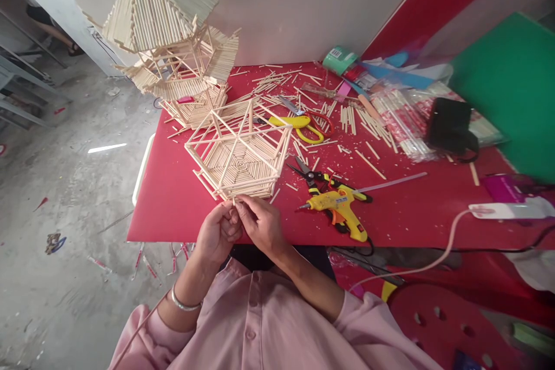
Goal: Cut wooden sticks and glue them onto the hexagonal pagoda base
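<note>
At the table's near edge my left hand (219, 230) and my right hand (262, 226) meet, both closed. Between their fingertips shows the pale end of a small wooden stick (235, 201); the rest of it is hidden by the fingers. Just beyond lies a six-sided frame of wooden sticks (238, 137), raised on short posts over a base of closely laid sticks (240, 165). My fingertips are right by its near side; whether they touch it I cannot tell. A yellow glue gun (336, 202) with a clear glue stick rests to the right, on black-and-yellow pliers (312, 176).
A tiered stick pagoda (160, 29) stands at the back left. Yellow-handled scissors (299, 122) and loose sticks (347, 118) are scattered behind the frame. Farther right are bagged sticks (401, 118), a black case (451, 127) and a white power strip (511, 210) with a cable over the edge.
</note>
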Available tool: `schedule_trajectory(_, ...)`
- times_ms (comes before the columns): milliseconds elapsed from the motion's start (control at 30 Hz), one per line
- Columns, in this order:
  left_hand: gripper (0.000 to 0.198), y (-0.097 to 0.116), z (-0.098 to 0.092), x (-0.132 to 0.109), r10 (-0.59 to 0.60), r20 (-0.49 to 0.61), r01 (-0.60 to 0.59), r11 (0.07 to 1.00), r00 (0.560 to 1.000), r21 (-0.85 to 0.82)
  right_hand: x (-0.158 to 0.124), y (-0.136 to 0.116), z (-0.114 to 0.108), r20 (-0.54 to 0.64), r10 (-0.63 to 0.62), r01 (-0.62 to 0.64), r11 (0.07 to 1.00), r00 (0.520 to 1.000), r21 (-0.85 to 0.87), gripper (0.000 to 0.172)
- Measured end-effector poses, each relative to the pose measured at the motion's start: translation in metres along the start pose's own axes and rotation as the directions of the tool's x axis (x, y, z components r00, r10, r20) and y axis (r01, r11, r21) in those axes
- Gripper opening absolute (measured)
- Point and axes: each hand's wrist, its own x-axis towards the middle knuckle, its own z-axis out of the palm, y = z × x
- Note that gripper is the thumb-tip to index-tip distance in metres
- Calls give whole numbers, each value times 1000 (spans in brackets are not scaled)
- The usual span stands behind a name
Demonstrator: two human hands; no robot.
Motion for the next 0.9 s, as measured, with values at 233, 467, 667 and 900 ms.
schedule_trajectory(233, 29, 1, 1, 0, -3, -18, 3, 1000, 1000, -7, -1, 0, 0, 3, 3, -3, 1000, 1000, -2, 24)
schedule_trajectory(467, 28, 1, 3, -1, 0, -24, 0, 1000, 1000, -18, -1, 1, 0, 1, 2, -2, 1000, 1000, -1, 23)
schedule_trajectory(667, 28, 1, 1, 0, -1, -19, 1, 1000, 1000, -14, -1, 0, 0, 2, -1, 1, 1000, 1000, 0, 23)
schedule_trajectory(900, 28, 2, 3, -1, -3, -28, 3, 1000, 1000, -6, -1, 2, 1, 0, 8, -8, 1000, 1000, -4, 24)
